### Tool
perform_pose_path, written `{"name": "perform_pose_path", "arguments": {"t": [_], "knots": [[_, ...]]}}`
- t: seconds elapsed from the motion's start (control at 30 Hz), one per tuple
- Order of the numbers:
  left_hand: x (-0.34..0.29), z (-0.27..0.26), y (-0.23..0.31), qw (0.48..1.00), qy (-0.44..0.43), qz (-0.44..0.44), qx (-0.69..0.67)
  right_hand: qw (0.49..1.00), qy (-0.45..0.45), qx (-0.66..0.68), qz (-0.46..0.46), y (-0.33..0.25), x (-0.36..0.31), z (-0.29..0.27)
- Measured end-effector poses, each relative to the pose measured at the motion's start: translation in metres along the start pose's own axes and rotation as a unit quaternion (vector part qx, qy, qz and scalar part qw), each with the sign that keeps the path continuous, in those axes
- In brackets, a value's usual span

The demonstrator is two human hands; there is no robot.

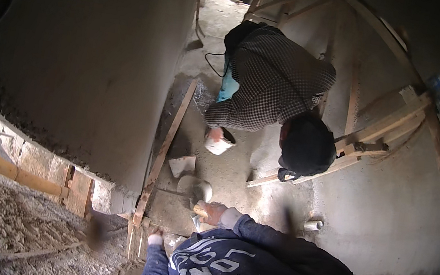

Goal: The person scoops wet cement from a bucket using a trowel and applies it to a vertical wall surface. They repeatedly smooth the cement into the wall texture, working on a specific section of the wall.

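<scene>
My right hand (212,213) is closed around the yellowish handle of a small tool that looks like a trowel (196,223), its pale blade pointing down. Just beyond this hand stands a round, pale bucket (201,191) with a grey inside. My left hand (156,237) is low, beside the near end of a long wooden batten (168,149); its fingers are too small and dim to read. Across from me a co-worker in a checked shirt (274,77) bends over, one hand near a white bucket (220,142).
A pale block (182,166) lies beside the batten. A large plastered wall (83,60) rises on the left. At right, a timber frame (380,130) leans near another wall. A shovel (197,26) stands farther back, and a short white pipe (313,225) sticks out at right.
</scene>
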State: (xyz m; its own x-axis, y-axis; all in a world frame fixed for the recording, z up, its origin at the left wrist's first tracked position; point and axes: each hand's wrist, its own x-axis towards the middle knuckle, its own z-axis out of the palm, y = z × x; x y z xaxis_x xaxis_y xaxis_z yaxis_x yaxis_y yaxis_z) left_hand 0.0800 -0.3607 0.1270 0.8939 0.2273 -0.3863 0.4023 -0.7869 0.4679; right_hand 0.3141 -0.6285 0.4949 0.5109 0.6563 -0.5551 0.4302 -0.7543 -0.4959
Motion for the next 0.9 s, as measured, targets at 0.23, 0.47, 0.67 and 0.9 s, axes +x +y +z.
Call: {"name": "perform_pose_path", "arguments": {"t": [0.23, 0.47, 0.67, 0.9], "knots": [[-0.146, -0.034, 0.015, 0.968, -0.177, -0.169, 0.066, 0.981, -0.018, -0.010, 0.191, 0.063, -0.033, 0.050], [-0.185, -0.020, 0.006, 0.963, -0.183, -0.198, -0.015, 0.954, -0.121, -0.227, 0.151, 0.139, -0.048, 0.108], [-0.143, -0.044, -0.009, 0.934, -0.117, -0.259, -0.215, 0.973, -0.078, -0.149, 0.157, 0.133, -0.045, 0.135], [-0.067, -0.125, -0.013, 0.871, 0.160, -0.148, -0.441, 0.965, 0.001, 0.037, 0.258, 0.103, -0.024, 0.120]]}}
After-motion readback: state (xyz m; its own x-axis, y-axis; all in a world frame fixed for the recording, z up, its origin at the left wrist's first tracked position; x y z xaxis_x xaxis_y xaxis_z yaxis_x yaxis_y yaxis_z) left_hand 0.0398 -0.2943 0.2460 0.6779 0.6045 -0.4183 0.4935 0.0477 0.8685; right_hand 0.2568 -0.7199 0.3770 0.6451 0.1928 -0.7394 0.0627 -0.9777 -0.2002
